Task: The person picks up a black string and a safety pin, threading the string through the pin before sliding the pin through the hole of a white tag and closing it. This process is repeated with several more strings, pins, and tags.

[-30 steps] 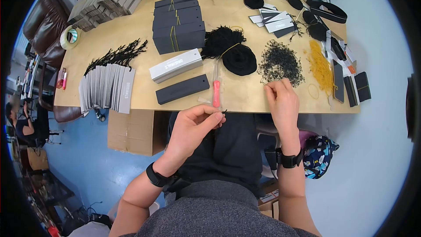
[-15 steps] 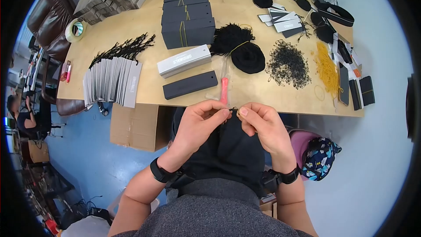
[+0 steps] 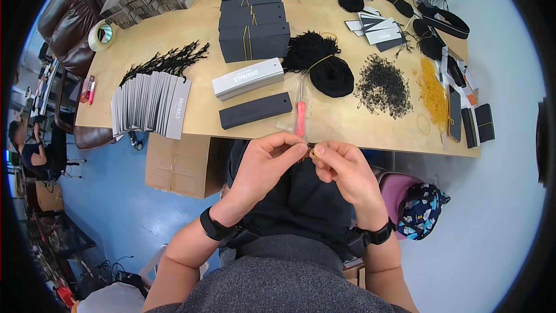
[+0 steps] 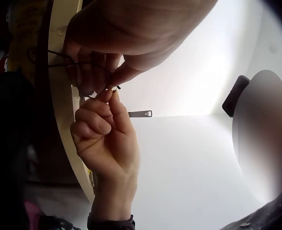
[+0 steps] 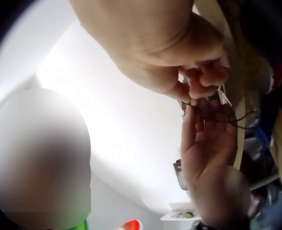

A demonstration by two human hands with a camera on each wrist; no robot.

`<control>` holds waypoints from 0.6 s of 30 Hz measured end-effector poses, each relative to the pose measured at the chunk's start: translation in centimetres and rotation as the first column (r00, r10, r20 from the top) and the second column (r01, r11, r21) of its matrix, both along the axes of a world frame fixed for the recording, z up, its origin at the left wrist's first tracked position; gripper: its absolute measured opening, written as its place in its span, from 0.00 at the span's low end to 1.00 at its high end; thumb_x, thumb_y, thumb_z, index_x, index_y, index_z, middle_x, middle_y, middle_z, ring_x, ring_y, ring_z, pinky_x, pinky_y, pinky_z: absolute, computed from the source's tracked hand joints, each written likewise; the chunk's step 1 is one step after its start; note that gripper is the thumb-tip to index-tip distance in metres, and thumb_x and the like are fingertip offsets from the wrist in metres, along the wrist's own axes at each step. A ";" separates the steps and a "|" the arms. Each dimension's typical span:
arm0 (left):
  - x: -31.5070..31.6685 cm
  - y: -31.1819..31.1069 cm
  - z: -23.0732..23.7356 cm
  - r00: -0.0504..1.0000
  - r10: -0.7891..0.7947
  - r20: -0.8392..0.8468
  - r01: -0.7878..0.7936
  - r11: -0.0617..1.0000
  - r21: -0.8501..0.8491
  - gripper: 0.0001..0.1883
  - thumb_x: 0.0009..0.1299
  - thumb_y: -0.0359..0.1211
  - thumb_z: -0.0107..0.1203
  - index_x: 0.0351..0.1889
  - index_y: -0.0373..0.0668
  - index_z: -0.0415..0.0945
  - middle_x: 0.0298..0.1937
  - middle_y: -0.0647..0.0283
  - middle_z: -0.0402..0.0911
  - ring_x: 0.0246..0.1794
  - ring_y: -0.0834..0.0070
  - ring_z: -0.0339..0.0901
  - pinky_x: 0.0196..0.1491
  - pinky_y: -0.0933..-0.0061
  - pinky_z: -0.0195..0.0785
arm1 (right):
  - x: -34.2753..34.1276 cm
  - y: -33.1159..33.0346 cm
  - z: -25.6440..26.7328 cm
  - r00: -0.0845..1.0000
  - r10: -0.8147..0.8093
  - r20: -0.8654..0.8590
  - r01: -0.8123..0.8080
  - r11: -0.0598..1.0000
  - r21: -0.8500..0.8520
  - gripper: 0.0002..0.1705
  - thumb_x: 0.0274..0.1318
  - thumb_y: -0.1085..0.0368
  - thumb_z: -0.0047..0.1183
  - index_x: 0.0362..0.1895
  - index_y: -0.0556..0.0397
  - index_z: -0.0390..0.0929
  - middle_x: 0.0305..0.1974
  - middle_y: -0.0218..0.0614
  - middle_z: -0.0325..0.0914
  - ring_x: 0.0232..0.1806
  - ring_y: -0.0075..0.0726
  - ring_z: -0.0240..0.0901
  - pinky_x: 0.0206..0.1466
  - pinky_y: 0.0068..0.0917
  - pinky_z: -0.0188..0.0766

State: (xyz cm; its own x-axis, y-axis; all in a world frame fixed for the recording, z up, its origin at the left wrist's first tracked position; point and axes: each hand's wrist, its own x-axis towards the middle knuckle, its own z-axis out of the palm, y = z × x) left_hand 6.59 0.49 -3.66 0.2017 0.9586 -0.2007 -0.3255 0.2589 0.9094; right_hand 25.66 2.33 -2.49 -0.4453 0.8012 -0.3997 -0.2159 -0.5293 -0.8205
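Note:
In front of the table edge, my left hand [image 3: 267, 165] pinches a thin black cord [image 4: 59, 63] between thumb and index finger. The cord's loop trails past the fingers in both wrist views. My right hand [image 3: 346, 171] meets it tip to tip, its thumb and index finger pinching a small black wire pin, mostly hidden by the fingertips [image 4: 113, 94]. On the table to the right lies a heap of black wire pins [image 3: 383, 87]. A bundle of black cords [image 3: 331, 75] bound with a yellow band sits left of that heap.
A red-handled tool [image 3: 300, 119] lies just beyond the hands. To the left are grey ORIGINALS tags [image 3: 249, 79], a black tag stack [image 3: 256, 110], banded black stacks [image 3: 255, 42] and a fanned row of corded tags [image 3: 147, 104]. Yellow rubber bands [image 3: 431, 90] and a phone [image 3: 454, 113] lie right.
My right hand has come from the heap of wire pins over to my left hand, and their fingertips have drawn closer together. The left hand keeps its pinch on the cord.

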 end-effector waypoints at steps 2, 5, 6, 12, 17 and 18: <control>0.2 0.0 -0.2 1.000 0.013 0.014 -0.013 1.000 -0.001 0.07 0.74 0.28 0.57 0.45 0.33 0.81 0.40 0.63 0.84 0.43 0.80 0.79 0.49 0.79 0.72 | -0.2 -0.4 0.0 0.980 -0.023 0.200 -0.017 0.980 0.196 0.12 0.68 0.61 0.56 0.36 0.57 0.79 0.27 0.26 0.71 0.23 0.18 0.63 0.26 0.18 0.57; 0.0 0.0 -0.2 1.000 0.018 0.020 -0.018 1.000 0.000 0.07 0.75 0.29 0.57 0.44 0.34 0.81 0.38 0.63 0.84 0.41 0.79 0.80 0.48 0.78 0.72 | -0.9 -0.9 1.0 0.811 -0.384 0.441 -0.098 0.653 0.751 0.04 0.62 0.68 0.60 0.39 0.55 0.80 0.31 0.30 0.72 0.24 0.24 0.67 0.29 0.22 0.64; -0.1 0.0 -0.1 1.000 0.006 0.015 -0.006 1.000 0.003 0.07 0.75 0.29 0.57 0.44 0.34 0.81 0.38 0.63 0.84 0.41 0.78 0.80 0.48 0.77 0.72 | -1.0 -0.9 1.4 0.812 -0.383 0.440 -0.099 0.653 0.751 0.04 0.62 0.68 0.60 0.39 0.55 0.80 0.31 0.30 0.72 0.24 0.24 0.67 0.29 0.22 0.64; -0.3 0.1 0.4 0.997 -0.080 -0.011 0.079 0.995 -0.054 0.07 0.75 0.30 0.57 0.44 0.36 0.81 0.37 0.64 0.84 0.37 0.82 0.77 0.43 0.81 0.68 | 0.1 0.2 0.9 0.688 -0.551 0.473 -0.407 0.247 0.879 0.13 0.46 0.73 0.67 0.38 0.51 0.81 0.34 0.34 0.71 0.29 0.38 0.71 0.33 0.32 0.70; -0.3 -0.1 0.3 0.998 -0.066 0.019 0.066 0.998 -0.024 0.08 0.74 0.31 0.58 0.45 0.36 0.81 0.39 0.66 0.83 0.36 0.84 0.74 0.41 0.82 0.66 | -0.1 0.5 1.2 0.719 -0.538 0.440 -0.410 0.183 0.894 0.12 0.41 0.75 0.66 0.32 0.52 0.78 0.33 0.34 0.69 0.28 0.38 0.70 0.31 0.33 0.69; -0.4 -0.1 0.3 0.996 -0.078 0.047 0.079 0.996 -0.028 0.08 0.74 0.31 0.58 0.45 0.36 0.81 0.39 0.67 0.83 0.37 0.84 0.74 0.41 0.82 0.65 | -0.1 0.6 1.4 0.718 -0.539 0.440 -0.410 0.183 0.893 0.12 0.41 0.75 0.66 0.32 0.52 0.78 0.33 0.34 0.69 0.28 0.38 0.70 0.31 0.33 0.69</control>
